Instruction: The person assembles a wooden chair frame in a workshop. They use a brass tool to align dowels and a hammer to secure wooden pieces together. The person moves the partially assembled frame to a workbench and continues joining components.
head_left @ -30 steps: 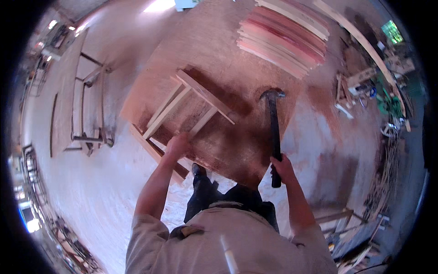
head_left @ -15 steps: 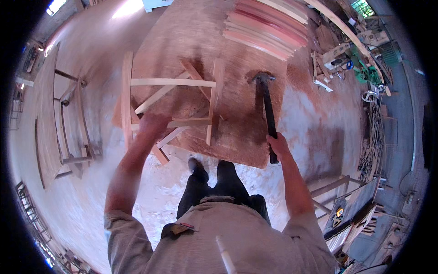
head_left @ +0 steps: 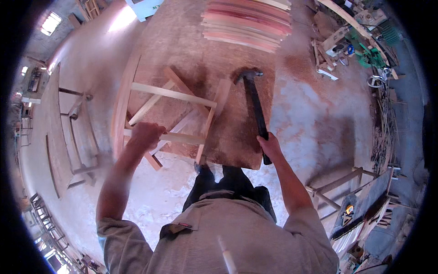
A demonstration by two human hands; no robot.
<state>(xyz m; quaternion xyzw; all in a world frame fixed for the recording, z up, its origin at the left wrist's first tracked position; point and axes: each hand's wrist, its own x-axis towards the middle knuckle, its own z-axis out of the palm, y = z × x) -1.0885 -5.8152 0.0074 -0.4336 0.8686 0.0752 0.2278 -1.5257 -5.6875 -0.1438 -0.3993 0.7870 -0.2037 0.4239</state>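
Observation:
My left hand [head_left: 147,135] is closed around the near rail of a pale wooden frame [head_left: 173,92], which looks like part of a chair or stool. The frame stands tilted over a brown wooden work surface [head_left: 235,153], its right side lower toward me. In my right hand [head_left: 269,145], near the butt of its dark handle, is a claw hammer [head_left: 256,102]. The hammer's head points away from me, above the surface and right of the frame, not touching the frame. Loose wooden pieces [head_left: 180,82] lie crossed beneath and behind the rails.
A stack of reddish and pale wood strips [head_left: 246,23] lies at the far end of the surface. Wooden furniture frames [head_left: 68,132] stand at the left. A bench with tools [head_left: 360,205] is at the lower right, and green machinery [head_left: 372,57] at the far right.
The wooden frame has turned, its right side coming nearer to me, with my left hand still on the rail. My right hand and the hammer appear slightly farther left; the whole view has shifted too.

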